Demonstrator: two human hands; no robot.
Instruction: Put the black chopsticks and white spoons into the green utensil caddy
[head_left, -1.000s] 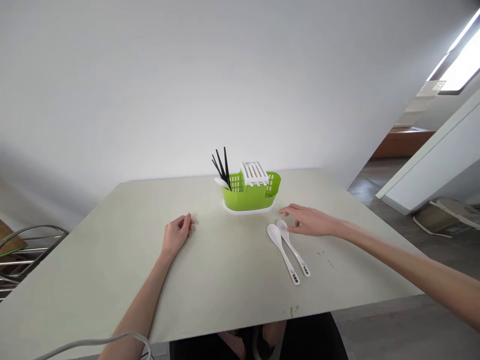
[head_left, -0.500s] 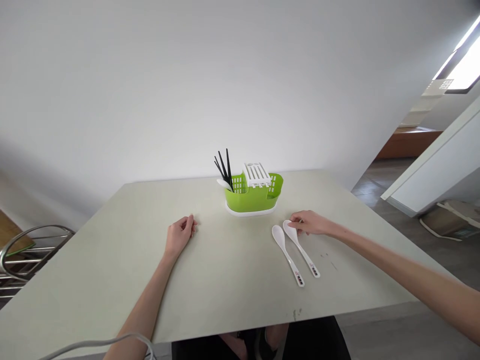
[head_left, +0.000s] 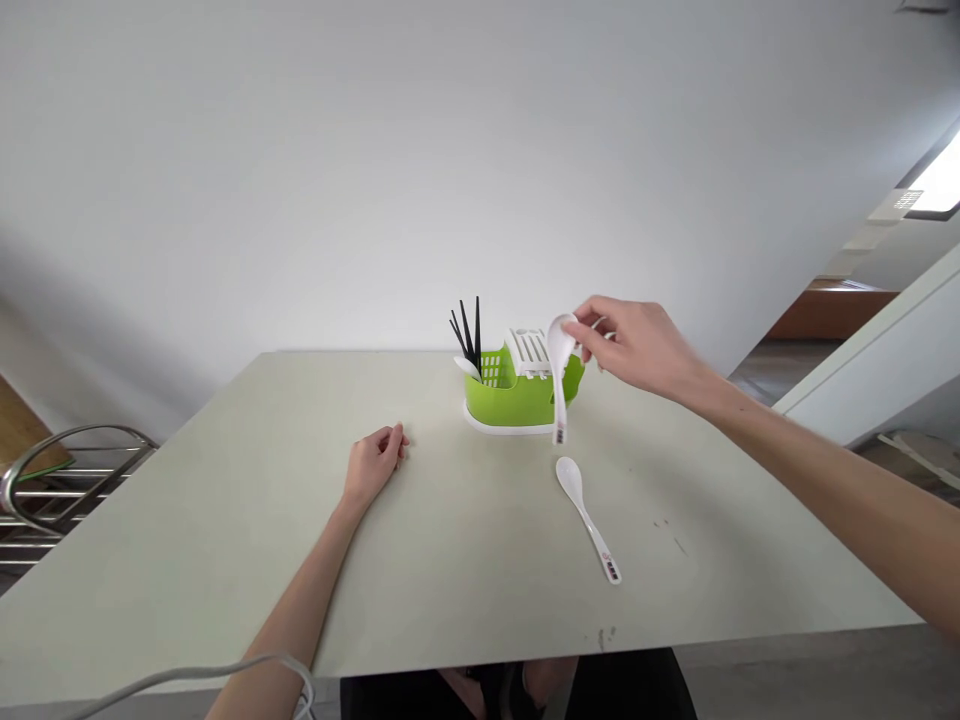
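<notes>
Pinched by its bowl, a white spoon (head_left: 559, 375) hangs handle-down from my right hand (head_left: 634, 340), in front of the right part of a green utensil basket (head_left: 510, 403). That basket has a white slotted top (head_left: 528, 352) and a white base. Black chopsticks (head_left: 470, 335) and another white spoon (head_left: 467, 367) stick out of its left end. A second loose white spoon (head_left: 589, 520) lies on the table below the held one. My left hand (head_left: 377, 462) rests on the table left of the basket, fingers curled in, with nothing visible in it.
The pale table (head_left: 450, 570) stands against a white wall (head_left: 390, 180). A metal rack (head_left: 67, 480) is beside its left edge. A grey cable (head_left: 202, 672) crosses my left forearm at the front.
My right hand has lifted one of the two loose spoons off the table, up and toward the basket. My left hand stays at rest; the view has shifted slightly.
</notes>
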